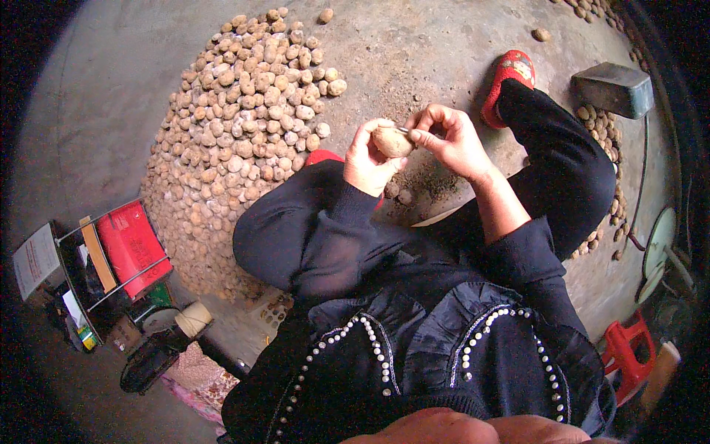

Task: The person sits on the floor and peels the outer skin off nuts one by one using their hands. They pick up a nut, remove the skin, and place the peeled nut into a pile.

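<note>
My left hand is closed around a pale brown, roundish tuber or nut, held above the floor between my knees. At its upper right side, my right hand pinches a small, thin, light-coloured piece between thumb and fingers; whether this is a blade tip or something else I cannot tell. Dark crumbs and loose soil lie on the concrete below my hands. Beyond my left knee spreads a large pile of similar brown, roundish pieces, some with a whitish dusting.
More of the pieces lie at the right, by a grey metal box-like object. A metal rack with a red box stands at the lower left. A red plastic stool is at the lower right. My feet wear red slippers.
</note>
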`<state>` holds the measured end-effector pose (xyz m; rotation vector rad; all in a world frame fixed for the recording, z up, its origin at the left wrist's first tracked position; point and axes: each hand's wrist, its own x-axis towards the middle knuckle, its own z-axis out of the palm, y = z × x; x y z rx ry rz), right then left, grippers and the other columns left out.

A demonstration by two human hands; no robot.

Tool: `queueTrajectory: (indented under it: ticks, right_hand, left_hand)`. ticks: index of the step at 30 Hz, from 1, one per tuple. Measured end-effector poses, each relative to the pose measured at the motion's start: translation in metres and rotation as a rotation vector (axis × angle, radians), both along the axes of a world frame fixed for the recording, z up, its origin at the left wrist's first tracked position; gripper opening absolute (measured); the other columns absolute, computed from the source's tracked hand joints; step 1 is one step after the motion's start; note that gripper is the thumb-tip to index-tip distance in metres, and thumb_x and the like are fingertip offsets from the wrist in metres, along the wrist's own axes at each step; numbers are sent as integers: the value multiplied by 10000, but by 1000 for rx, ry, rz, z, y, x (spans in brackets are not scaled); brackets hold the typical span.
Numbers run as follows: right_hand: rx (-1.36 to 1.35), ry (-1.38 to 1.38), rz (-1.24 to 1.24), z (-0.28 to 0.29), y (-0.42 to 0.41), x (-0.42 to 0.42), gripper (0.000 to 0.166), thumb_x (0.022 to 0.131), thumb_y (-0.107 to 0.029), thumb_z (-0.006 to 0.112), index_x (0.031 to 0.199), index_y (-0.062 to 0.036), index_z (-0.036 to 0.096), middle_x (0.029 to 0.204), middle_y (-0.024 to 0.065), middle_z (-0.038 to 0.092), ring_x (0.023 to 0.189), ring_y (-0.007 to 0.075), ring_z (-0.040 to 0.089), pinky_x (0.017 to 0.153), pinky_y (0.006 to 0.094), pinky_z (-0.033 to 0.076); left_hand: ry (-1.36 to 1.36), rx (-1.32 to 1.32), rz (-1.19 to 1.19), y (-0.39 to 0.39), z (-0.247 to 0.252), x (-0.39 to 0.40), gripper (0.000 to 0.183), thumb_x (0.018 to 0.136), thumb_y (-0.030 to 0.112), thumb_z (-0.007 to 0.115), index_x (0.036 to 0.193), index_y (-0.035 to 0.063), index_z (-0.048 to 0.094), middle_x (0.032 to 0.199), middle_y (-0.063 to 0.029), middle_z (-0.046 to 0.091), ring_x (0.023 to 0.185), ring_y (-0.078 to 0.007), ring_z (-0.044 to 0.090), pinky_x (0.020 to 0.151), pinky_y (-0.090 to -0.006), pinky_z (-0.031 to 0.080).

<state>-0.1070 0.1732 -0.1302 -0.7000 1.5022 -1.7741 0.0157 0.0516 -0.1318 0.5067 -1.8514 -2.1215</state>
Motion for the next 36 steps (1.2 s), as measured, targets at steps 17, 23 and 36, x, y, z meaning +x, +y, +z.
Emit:
queueTrajectory:
  ticks: [17, 23, 36]
  right_hand:
    - [-80, 113, 100, 0, 0, -4, 133, 754, -25, 631, 682, -18, 519, 764, 49, 610, 744, 101, 550, 689, 264, 453]
    - [127, -174, -76, -5, 2, -5, 140, 763, -57, 648, 692, -44, 529, 714, 8, 595, 638, 64, 513, 584, 234, 437]
    - [161, -9, -17, -14, -1, 2, 170, 742, -93, 682, 679, -48, 531, 821, 23, 582, 748, 96, 526, 657, 249, 438]
  left_hand:
    - [-58, -132, -63, -3, 2, 1, 699, 603, -146, 652, 1229, 60, 418, 1099, -87, 533, 1004, -167, 529, 882, -307, 442]
    - [-113, -183, -25, -4, 8, 1, 728, 582, -111, 678, 1243, 81, 440, 1089, -74, 532, 978, -166, 538, 864, -295, 443]
    - [-261, -819, 98, -8, 8, 0, 597, 529, 60, 714, 1103, 126, 563, 934, -92, 535, 881, -239, 544, 798, -333, 451]
